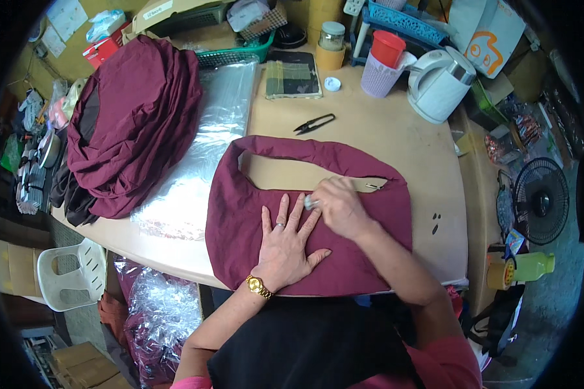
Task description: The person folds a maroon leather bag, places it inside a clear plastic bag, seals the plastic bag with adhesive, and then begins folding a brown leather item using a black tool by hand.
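Observation:
A maroon fabric shoulder bag (pixel 363 246) lies flat on the table, its strap loop at the far side. A zipper pull (pixel 374 187) shows at the right end of its opening. My left hand (pixel 285 249) presses flat on the bag with fingers spread, a gold watch on the wrist. Just right of those fingertips, my right hand (pixel 340 207) is closed round a small whitish piece (pixel 311 202) that touches the fabric below the opening. Most of that piece is hidden by the fingers, so its kind cannot be made out.
Black thread snips (pixel 315 124) lie beyond the strap. A heap of maroon bags (pixel 136 123) and clear plastic sleeves (pixel 220 123) take up the left side. A white kettle (pixel 440 84), a lilac cup (pixel 379 76) and a lidded jar (pixel 331 37) stand along the back.

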{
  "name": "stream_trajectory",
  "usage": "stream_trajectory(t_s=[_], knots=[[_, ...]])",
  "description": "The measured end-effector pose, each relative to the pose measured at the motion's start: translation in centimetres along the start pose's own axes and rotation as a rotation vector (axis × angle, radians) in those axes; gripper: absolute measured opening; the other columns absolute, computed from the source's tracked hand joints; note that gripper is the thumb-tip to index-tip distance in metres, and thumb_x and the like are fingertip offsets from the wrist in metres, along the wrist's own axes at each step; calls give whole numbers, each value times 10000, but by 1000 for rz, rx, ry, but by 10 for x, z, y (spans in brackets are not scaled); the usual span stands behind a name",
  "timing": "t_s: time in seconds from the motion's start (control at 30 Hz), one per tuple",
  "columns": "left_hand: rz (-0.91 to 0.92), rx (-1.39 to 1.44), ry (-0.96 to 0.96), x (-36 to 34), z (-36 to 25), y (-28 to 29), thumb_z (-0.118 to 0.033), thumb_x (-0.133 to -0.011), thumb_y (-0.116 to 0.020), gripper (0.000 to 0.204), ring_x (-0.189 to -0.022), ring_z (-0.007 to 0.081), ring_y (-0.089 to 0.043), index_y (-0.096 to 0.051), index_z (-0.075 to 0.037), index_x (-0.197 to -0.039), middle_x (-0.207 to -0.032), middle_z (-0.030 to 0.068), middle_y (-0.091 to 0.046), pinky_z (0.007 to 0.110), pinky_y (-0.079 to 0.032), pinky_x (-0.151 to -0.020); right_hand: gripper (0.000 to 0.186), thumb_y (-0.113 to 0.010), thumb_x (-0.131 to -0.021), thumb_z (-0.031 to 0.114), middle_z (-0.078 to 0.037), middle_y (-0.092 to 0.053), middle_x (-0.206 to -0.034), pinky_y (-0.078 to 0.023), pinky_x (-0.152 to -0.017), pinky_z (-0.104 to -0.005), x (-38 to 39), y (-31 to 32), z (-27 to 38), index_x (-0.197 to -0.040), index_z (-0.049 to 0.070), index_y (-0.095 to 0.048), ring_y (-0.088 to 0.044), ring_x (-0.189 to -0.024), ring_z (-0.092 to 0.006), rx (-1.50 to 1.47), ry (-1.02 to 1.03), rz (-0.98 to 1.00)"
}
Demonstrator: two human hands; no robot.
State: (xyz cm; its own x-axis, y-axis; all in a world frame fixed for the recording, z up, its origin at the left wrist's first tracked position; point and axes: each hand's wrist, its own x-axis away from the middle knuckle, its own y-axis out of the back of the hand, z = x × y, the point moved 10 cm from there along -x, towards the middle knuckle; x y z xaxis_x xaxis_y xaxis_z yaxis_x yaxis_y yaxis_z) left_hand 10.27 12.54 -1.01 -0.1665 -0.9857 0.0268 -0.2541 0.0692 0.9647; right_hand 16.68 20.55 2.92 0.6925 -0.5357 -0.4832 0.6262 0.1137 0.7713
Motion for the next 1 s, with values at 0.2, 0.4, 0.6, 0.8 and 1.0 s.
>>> stream_trajectory(t_s=[0.2, 0.4, 0.6, 0.8, 1.0], knots=[[-56, 190, 22, -14, 8, 39, -337, -863, -723, 662, -1294, 426, -441, -489, -87, -1430, -1484, 223, -387, 581, -409, -993, 118, -625, -799, -17, -87, -594, -917, -440, -854, -406, 17, 31, -37, -886, 62, -615, -564, -933, -300, 118, -208, 93], [-95, 442, -42, -26, 15, 40, -177, -870, -699, 605, -1193, 408, -512, -474, 26, -1394, -1313, 256, -455, 440, -463, -989, 121, -623, -857, -22, -76, -638, -888, -483, -787, -347, 32, 25, -79, -973, 7, -608, -613, -852, -214, -401, -493, -57], [-189, 52, -132, 25, -7, 5, -269, -934, -617, 641, -1297, 412, -448, -405, 48, -1450, -1444, 257, -385, 470, -341, -1150, 114, -618, -859, 0, -71, -667, -873, -503, -729, -324, 3, 35, -63, -949, 35, -678, -638, -800, -170, -410, -458, 2], [-122, 108, -93, 21, -2, 1, -282, -954, -578, 632, -1315, 403, -447, -386, 31, -1468, -1497, 242, -359, 480, -315, -1166, 130, -648, -762, 27, -69, -609, -829, -436, -817, -423, 3, -7, 2, -875, 81, -681, -596, -866, -283, 2, 8, 170], [-133, 123, -82, 20, -4, 3, -262, -953, -563, 622, -1334, 413, -422, -378, 14, -1478, -1529, 225, -331, 508, -289, -1173, 122, -651, -743, 4, -78, -602, -871, -424, -837, -413, -5, -6, 6, -837, 79, -639, -592, -907, -280, 184, -30, 202]])
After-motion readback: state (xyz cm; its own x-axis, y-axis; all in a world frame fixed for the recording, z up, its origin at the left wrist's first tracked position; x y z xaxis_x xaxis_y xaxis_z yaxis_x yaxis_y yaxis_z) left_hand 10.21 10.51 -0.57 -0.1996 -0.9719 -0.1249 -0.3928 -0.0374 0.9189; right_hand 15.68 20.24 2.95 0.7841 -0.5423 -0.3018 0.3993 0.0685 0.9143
